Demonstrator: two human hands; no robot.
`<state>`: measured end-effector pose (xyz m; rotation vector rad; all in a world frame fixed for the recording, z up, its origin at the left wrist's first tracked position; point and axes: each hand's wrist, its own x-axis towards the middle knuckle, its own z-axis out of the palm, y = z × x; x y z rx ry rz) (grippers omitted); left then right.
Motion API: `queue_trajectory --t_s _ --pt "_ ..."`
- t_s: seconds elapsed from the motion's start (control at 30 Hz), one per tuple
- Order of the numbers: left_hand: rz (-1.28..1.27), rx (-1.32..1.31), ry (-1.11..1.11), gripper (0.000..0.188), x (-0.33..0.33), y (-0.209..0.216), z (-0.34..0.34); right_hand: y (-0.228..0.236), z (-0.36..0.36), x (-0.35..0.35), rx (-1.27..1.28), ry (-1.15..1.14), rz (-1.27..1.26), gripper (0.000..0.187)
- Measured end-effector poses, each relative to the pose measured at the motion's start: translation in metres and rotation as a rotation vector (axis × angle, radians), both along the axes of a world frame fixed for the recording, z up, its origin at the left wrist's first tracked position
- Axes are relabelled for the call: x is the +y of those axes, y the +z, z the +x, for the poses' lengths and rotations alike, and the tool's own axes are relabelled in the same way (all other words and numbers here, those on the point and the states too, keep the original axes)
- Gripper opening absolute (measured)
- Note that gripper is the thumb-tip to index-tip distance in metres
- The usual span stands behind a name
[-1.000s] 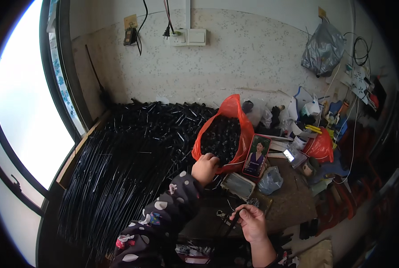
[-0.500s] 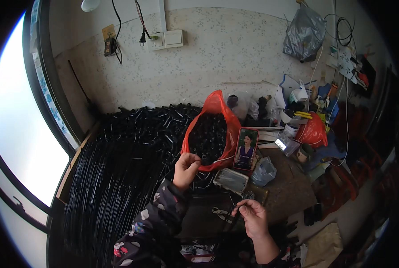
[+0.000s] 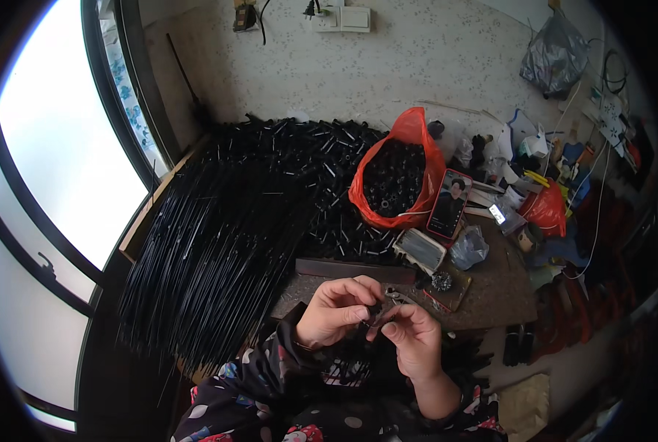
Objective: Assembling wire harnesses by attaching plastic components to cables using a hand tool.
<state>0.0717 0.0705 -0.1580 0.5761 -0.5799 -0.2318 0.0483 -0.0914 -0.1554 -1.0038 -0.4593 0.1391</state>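
My left hand [image 3: 338, 315] is closed in a pinch on a small black part [image 3: 375, 312], close in front of my body. Facing it, my right hand [image 3: 415, 345] has thumb and forefinger pressed together at the same spot; whatever they grip is too small to make out. The fingertips of both hands almost meet. Just behind them lie pliers [image 3: 394, 294], partly hidden by the fingers. Beyond the hands stands an open red plastic bag [image 3: 413, 127] full of small black ring-like parts [image 3: 394, 180].
Long thin black rods [image 3: 204, 272] spread at left, with short black tubes [image 3: 292, 158] heaped behind. A small tray [image 3: 422, 249] of thin pieces, a phone [image 3: 450, 202], a clear plastic bag [image 3: 470, 247] and a round metallic cluster [image 3: 441, 281] sit at right on the worktable [image 3: 495, 295].
My left hand has come from the front of the red bag down and right to meet my right hand. The whole view has shifted, and the phone's picture is different.
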Motion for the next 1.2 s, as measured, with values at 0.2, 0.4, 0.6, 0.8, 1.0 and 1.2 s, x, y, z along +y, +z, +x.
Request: queue_trajectory --t_s 0.2,0.4,0.6,0.8,1.0,1.2 --pt "0.145 -0.002 0.026 0.012 0.015 0.007 -0.015 -0.002 -0.001 0.004 0.038 0.081 0.038 0.021" --pt "0.225 -0.159 -0.044 0.008 0.02 0.022 -0.017 0.007 -0.014 -0.001 0.01 0.128 -0.056 0.022" --pt "0.414 -0.191 0.331 0.013 0.006 0.007 -0.022 0.001 0.002 -0.013 0.085 0.387 -0.04 0.032" --pt "0.823 -0.488 1.248 0.02 -0.028 -0.009 -0.039 -0.009 0.003 -0.008 0.09 -0.108 -0.005 0.026" --pt "0.635 -0.314 0.977 0.012 -0.033 -0.002 -0.038 -0.011 0.003 -0.002 0.07 -0.177 0.008 0.027" --pt "0.72 -0.297 0.871 0.015 -0.019 -0.002 -0.035 -0.007 -0.001 -0.002 0.114 -0.093 0.073 0.028"
